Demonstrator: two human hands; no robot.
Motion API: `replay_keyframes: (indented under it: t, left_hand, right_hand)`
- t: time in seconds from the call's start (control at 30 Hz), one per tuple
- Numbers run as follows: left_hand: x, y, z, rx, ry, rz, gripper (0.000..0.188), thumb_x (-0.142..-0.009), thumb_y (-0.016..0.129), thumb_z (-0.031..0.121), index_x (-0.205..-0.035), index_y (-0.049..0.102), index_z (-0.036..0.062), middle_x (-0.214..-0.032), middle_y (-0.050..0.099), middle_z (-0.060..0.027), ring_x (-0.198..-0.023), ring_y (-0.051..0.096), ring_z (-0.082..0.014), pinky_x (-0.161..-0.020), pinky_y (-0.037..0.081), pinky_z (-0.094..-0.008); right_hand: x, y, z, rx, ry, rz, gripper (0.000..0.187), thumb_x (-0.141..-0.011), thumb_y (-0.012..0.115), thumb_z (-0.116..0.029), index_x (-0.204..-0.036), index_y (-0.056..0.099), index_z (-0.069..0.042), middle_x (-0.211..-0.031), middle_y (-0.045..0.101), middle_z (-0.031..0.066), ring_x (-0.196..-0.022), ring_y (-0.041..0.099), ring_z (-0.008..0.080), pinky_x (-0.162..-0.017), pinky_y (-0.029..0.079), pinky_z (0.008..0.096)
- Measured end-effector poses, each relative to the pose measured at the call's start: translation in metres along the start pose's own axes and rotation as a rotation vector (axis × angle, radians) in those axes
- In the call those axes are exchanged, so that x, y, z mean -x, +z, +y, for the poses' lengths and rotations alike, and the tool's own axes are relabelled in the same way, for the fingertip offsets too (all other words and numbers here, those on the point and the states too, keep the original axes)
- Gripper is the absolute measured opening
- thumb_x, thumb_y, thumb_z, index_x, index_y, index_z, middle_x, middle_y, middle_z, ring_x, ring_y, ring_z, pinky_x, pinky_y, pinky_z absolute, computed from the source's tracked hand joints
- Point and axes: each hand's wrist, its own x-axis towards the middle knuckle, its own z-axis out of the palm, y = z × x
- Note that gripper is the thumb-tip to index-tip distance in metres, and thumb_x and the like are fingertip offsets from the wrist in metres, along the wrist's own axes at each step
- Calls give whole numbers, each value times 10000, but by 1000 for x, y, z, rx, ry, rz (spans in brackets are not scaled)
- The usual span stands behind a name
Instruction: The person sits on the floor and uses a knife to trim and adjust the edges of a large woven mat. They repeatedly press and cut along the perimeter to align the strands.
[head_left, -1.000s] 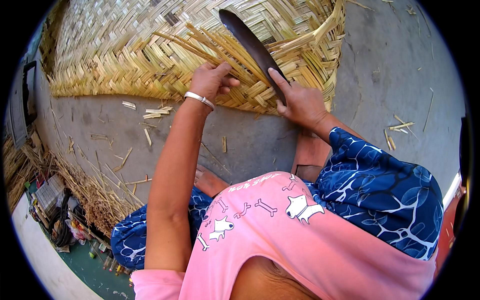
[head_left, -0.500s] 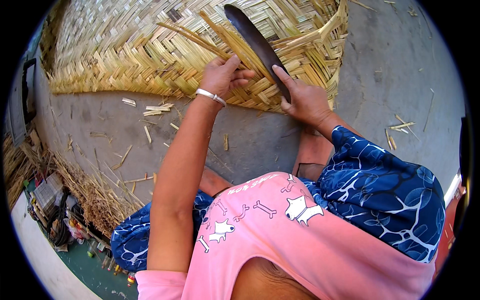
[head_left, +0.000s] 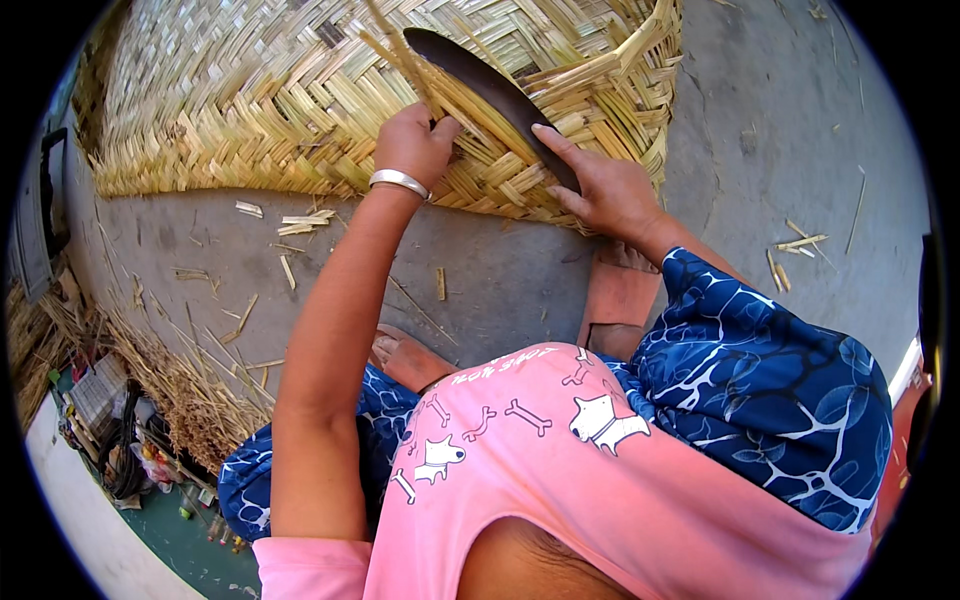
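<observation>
A woven mat (head_left: 250, 110) of pale yellow-green split strips lies in front of me, its near edge folded in a herringbone weave. My left hand (head_left: 415, 148), a silver bangle at its wrist, is closed round loose straw-coloured strips (head_left: 398, 55) that stick up from the weave. In my right hand (head_left: 608, 188) is the lower end of a long dark flat blade (head_left: 485, 85) with a rounded tip. My index finger lies along it. The blade slants up and left over the mat, close beside the raised strips. Where its lower end meets my palm is hidden.
Grey concrete floor (head_left: 480, 270) runs beneath my feet, with cut strip scraps (head_left: 305, 220) scattered left and right. A heap of dry stalks (head_left: 190, 400) lies at the left, beside cables and clutter (head_left: 125, 440). My sandalled feet (head_left: 620, 300) stand near the mat's edge.
My left hand has moved slightly left and closed, from fingers spread to a grip on the strips, which now stand more upright. The blade has shifted left and tilted further over.
</observation>
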Motion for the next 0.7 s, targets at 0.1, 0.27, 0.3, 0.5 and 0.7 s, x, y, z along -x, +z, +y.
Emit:
replay_keyframes:
  t: [0.1, 0.27, 0.3, 0.5, 0.7]
  left_hand:
    - [-2, -1, 6, 345, -285, -101, 209, -819, 656, 165, -829, 632, -42, -640, 633, -120, -519, 609, -197, -499, 492, -328]
    - [9, -7, 24, 543, -345, -84, 150, -830, 656, 105, -865, 626, -38, -654, 636, -84, -514, 616, -139, -452, 486, -254]
    - [10, -6, 25, 571, -360, -73, 158, -833, 651, 101, -890, 619, -42, -676, 641, -90, -528, 627, -143, -454, 494, -252]
    - [13, -4, 32, 695, -408, -42, 269, -867, 645, 128, -1056, 559, -43, -872, 648, -101, -610, 655, -160, -501, 526, -249]
    - [11, -3, 23, 696, -375, -35, 236, -865, 642, 120, -1019, 568, -42, -836, 647, -101, -605, 658, -160, -500, 523, -249]
  right_hand:
    - [1, 4, 5, -7, -55, 82, 782, -806, 683, -257, -1476, 282, -302, -792, 644, 119, -678, 630, 292, -589, 496, 400]
    - [-2, 4, 4, 61, -39, 41, 801, -807, 701, -271, -1479, 266, -311, -790, 641, 123, -708, 641, 304, -608, 507, 398]
    - [-3, 4, 4, 71, -40, 32, 807, -806, 706, -275, -1480, 263, -313, -789, 640, 124, -714, 643, 306, -613, 509, 397]
    - [-6, 2, 2, 149, -76, -18, 848, -765, 734, -330, -1476, 272, -295, -805, 651, 110, -722, 650, 299, -595, 507, 413]
    - [-9, -3, 0, 145, -92, -58, 864, -767, 733, -333, -1484, 255, -275, -807, 651, 131, -727, 650, 313, -598, 504, 424]
